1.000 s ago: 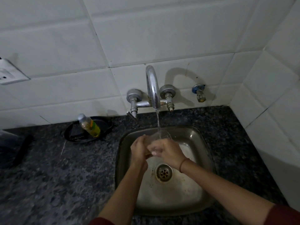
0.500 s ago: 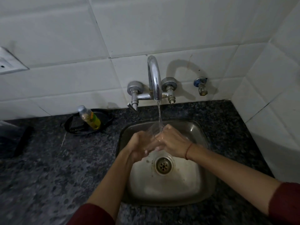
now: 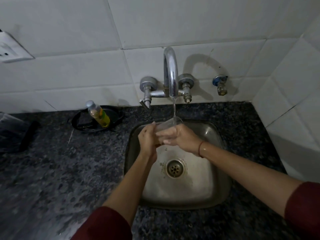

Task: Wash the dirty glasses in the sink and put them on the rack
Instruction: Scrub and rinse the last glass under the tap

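**A:** From the head view, how far along is the washing?

**B:** Mid-rinse, I'd judge. One clear glass tumbler [image 3: 167, 126] is held tilted at the centre of the frame, over the square stainless steel sink [image 3: 219, 170]. A thin stream of water [image 3: 174, 108] from the curved chrome tap [image 3: 171, 73] falls on its upper end.

**A:** And the hands?

**B:** The right hand [image 3: 183, 138] has a red thread at the wrist, and its fingers [image 3: 168, 141] are curled round the tumbler's side. The left hand [image 3: 147, 140] has its fingers [image 3: 152, 126] wrapped on the end toward frame left. Both grip the tumbler, and neither hand is spread.

**A:** Are other glasses waiting in the basin?

**B:** None that I can see. The basin shows only the round metal drain [image 3: 174, 168] and some specks beside it.

**A:** The rack?

**B:** It's not in the frame. On the dark speckled stone counter [image 3: 52, 170], left of the tap, a small clear bottle of yellow liquid [image 3: 99, 115] leans in a round black dish [image 3: 81, 124]. A dark shape at the left edge is too dim to name.

**A:** So what's left?

**B:** As I read it, most of the task. This rinse has to be finished and the tumbler carried to the rack, wherever that stands. Any glasses out of sight would follow, since nothing here shows one already put away
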